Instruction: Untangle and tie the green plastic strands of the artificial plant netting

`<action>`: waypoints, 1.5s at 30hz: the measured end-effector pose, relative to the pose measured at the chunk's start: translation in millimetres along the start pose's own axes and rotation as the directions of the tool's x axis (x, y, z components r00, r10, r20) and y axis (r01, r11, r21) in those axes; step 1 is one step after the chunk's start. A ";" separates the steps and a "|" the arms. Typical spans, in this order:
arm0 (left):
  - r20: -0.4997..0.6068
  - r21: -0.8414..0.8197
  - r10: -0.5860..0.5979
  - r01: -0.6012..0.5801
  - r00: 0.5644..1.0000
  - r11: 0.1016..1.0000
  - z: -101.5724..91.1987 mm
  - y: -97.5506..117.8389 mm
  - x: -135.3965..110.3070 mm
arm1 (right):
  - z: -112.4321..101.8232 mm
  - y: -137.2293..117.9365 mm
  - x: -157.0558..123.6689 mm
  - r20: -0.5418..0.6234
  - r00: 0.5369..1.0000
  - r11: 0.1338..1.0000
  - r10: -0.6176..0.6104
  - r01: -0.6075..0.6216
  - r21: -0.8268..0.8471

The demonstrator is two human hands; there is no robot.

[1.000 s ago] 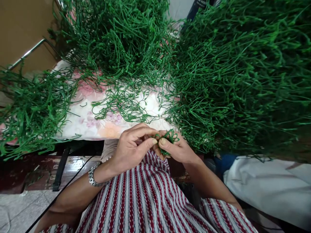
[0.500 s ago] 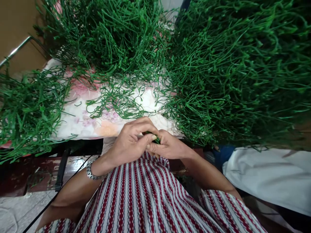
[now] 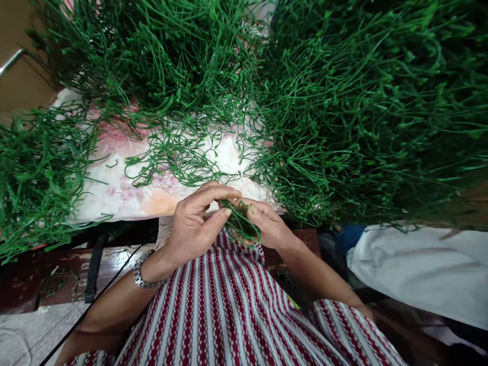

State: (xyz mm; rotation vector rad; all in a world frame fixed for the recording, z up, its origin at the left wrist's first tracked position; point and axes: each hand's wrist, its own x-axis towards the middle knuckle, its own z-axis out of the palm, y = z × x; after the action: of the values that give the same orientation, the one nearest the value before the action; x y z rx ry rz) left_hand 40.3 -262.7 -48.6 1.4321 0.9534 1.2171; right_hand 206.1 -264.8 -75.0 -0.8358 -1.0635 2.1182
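Note:
My left hand (image 3: pixel 196 223) and my right hand (image 3: pixel 267 223) meet just in front of the table's near edge, above my striped lap. Between their fingertips they pinch a small green plastic sprig (image 3: pixel 241 223), a bunch of thin stems that hangs down between the hands. The left thumb and forefinger grip its top, and the right fingers hold its side. A metal bracelet (image 3: pixel 142 274) circles my left wrist.
Big heaps of green plastic stems cover the table: one on the right (image 3: pixel 366 112), one at the back (image 3: pixel 160 56), one on the left (image 3: pixel 34 173). A flowered cloth (image 3: pixel 125 188) shows between them. White fabric (image 3: pixel 415 269) lies low right. A black cable (image 3: pixel 95 300) crosses the floor.
The sprig was hidden inside my closed fingers half a second ago; now its stems hang out downward between the hands. The hands have shifted slightly left, and the view has moved.

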 end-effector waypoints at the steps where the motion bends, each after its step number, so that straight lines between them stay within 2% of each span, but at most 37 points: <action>1: -0.013 0.001 0.027 -0.027 1.000 1.000 0.7 -1.2 -0.2 | 0.9 0.4 0.1 -0.028 0.999 1.000 -0.025 0.024 -0.014; 4: -0.014 0.018 0.092 -0.092 0.996 0.996 1.6 -3.4 -0.4 | 3.0 0.0 0.1 -0.119 0.987 0.986 -0.105 0.088 -0.143; 7: -0.006 0.024 0.122 -0.122 0.992 0.992 2.7 -5.0 -0.5 | 4.1 -0.9 -1.5 -0.153 0.976 0.959 -0.153 0.109 -0.262; 12: -0.077 0.050 0.094 -0.090 0.993 0.995 8.0 -10.0 0.2 | 2.9 2.1 -5.1 -0.243 0.955 0.942 -0.170 0.085 -0.325; 19: -0.042 0.003 0.088 -0.088 0.995 0.996 15.4 -16.5 3.5 | -3.4 4.9 -7.8 -0.296 0.929 0.927 -0.223 0.108 -0.360; 23: -0.035 -0.034 0.072 -0.074 0.997 0.997 23.8 -20.3 5.2 | -4.6 3.2 -9.1 -0.298 0.899 0.886 -0.320 0.173 -0.430; 27: -0.142 -0.144 -0.025 0.004 0.990 0.990 40.0 -24.4 10.1 | -3.9 2.1 -10.8 -0.347 0.852 0.852 -0.391 0.194 -0.486; 29: -0.164 -0.235 -0.108 0.067 0.981 0.970 49.5 -24.1 13.7 | -3.8 1.9 -12.3 -0.401 0.803 0.818 -0.441 0.175 -0.548; 32: -0.105 -0.438 -0.257 0.188 0.961 0.879 62.5 -20.0 18.0 | -5.4 3.0 -14.8 -0.454 0.701 0.727 -0.550 0.133 -0.674; 35: -0.035 -0.560 -0.326 0.252 0.945 0.789 72.1 -16.0 19.8 | -8.8 7.0 -16.6 -0.449 0.663 0.662 -0.599 0.095 -0.743; 39: -0.044 -0.451 -0.333 0.278 0.942 0.848 78.0 -17.1 20.4 | -10.1 11.2 -17.9 -0.405 0.621 0.580 -0.671 0.099 -0.809; 41: -0.067 -0.399 -0.328 0.276 0.942 0.874 77.8 -18.9 21.1 | -9.2 10.6 -19.0 -0.364 0.616 0.533 -0.699 0.108 -0.839; 43: -0.074 -0.358 -0.299 0.255 0.951 0.898 76.2 -19.9 22.0 | -9.1 8.6 -20.2 -0.335 0.614 0.493 -0.715 0.103 -0.864; 45: -0.064 -0.307 -0.260 0.229 0.963 0.924 74.1 -19.6 22.6 | -10.6 6.5 -21.1 -0.315 0.592 0.457 -0.742 0.103 -0.883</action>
State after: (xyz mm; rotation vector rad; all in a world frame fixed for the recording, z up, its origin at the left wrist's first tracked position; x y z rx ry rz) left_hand 117.9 -251.1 -63.7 0.9883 0.9428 1.1975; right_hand 225.4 -279.0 -80.1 -1.3790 -1.5795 0.5993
